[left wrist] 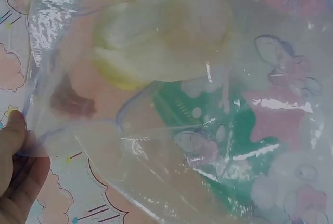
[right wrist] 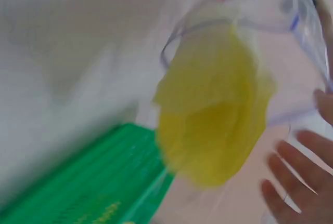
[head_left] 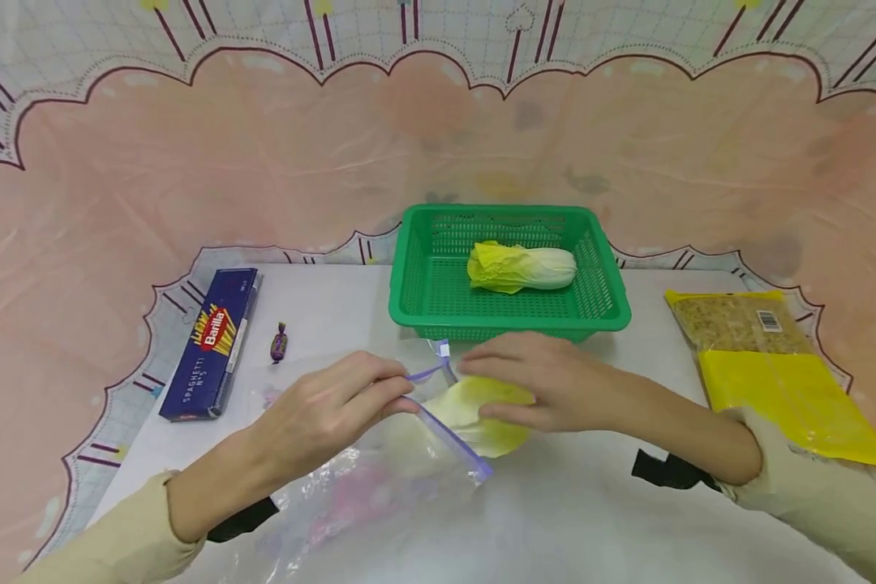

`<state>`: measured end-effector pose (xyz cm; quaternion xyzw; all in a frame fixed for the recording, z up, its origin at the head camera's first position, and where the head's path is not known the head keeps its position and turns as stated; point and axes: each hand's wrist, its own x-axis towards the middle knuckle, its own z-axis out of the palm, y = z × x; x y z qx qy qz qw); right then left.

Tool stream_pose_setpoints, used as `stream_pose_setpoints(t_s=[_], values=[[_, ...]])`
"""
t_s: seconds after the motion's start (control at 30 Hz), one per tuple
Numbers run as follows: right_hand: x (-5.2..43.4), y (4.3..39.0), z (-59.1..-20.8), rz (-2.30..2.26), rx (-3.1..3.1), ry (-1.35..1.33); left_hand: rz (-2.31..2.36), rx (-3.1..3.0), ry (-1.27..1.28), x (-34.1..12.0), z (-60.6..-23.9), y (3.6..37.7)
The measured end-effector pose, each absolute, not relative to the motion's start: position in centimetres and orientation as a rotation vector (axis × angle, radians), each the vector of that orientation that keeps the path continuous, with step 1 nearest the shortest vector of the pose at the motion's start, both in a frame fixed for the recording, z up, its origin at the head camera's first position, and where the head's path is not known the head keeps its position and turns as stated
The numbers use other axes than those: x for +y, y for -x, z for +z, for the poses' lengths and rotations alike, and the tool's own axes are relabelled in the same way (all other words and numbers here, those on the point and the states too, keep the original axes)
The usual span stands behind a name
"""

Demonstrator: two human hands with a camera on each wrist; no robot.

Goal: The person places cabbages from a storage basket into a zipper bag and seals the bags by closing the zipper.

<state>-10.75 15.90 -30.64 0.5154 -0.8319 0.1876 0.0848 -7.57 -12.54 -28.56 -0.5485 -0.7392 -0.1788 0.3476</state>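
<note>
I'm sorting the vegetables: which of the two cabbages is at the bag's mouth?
The cabbage under the right hand, at the clear zip bag's mouth. The other cabbage lies alone in the green basket.

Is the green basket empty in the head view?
No, the green basket holds one cabbage lying on its floor.

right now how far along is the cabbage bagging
Partly done. One cabbage is halfway into the bag: the left hand pinches the rim, the right hand rests on it. Another cabbage lies in the basket, and the bag is unsealed.
</note>
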Motion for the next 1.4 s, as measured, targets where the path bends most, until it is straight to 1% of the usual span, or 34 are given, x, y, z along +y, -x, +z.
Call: stream_pose_setpoints(t_s=[0.1, 0.2, 0.27, 0.33, 0.43, 0.6, 0.77, 0.87, 1.03, 1.1, 1.2, 1.4], values=[[18.9, 11.6, -33.0, 0.934, -2.42, -1.209, -0.472, -1.919, 1.42, -12.4, -28.3, 7.7], [21.1, 11.8, -36.8, 1.142, -2.455, -1.015, -0.489, -1.922, 1.423, -12.3, -28.0, 7.7], [21.9, 11.3, -39.4, 1.164, -2.529, -1.023, -0.499, -1.916, 1.422, -12.2, -27.7, 7.7], [22.1, 10.5, -41.5, 1.167, -2.596, -1.114, -0.51, -1.904, 1.419, -12.1, -27.5, 7.7], [21.5, 9.5, -43.3, 1.233, -2.607, -1.266, -0.527, -1.893, 1.408, -12.0, -27.1, 7.8], [19.8, 8.8, -44.0, 1.448, -2.56, -1.349, -0.561, -1.892, 1.409, -11.7, -26.7, 7.9], [18.9, 8.7, -43.9, 1.621, -2.538, -1.309, -0.581, -1.879, 1.417, -11.6, -26.8, 8.0], [18.7, 8.7, -43.9, 1.811, -2.479, -1.288, -0.592, -1.867, 1.418, -11.5, -26.8, 8.0], [18.3, 8.6, -43.8, 2.062, -2.228, -1.398, -0.619, -1.872, 1.422, -11.4, -26.9, 8.1], [18.0, 8.6, -43.7, 2.078, -2.157, -1.412, -0.624, -1.878, 1.42, -11.4, -26.9, 8.1], [17.6, 8.6, -43.6, 2.068, -2.107, -1.365, -0.634, -1.883, 1.415, -11.3, -26.9, 8.1], [17.5, 8.9, -44.0, 1.859, -2.053, -1.306, -0.634, -1.878, 1.412, -11.2, -26.7, 8.1]])
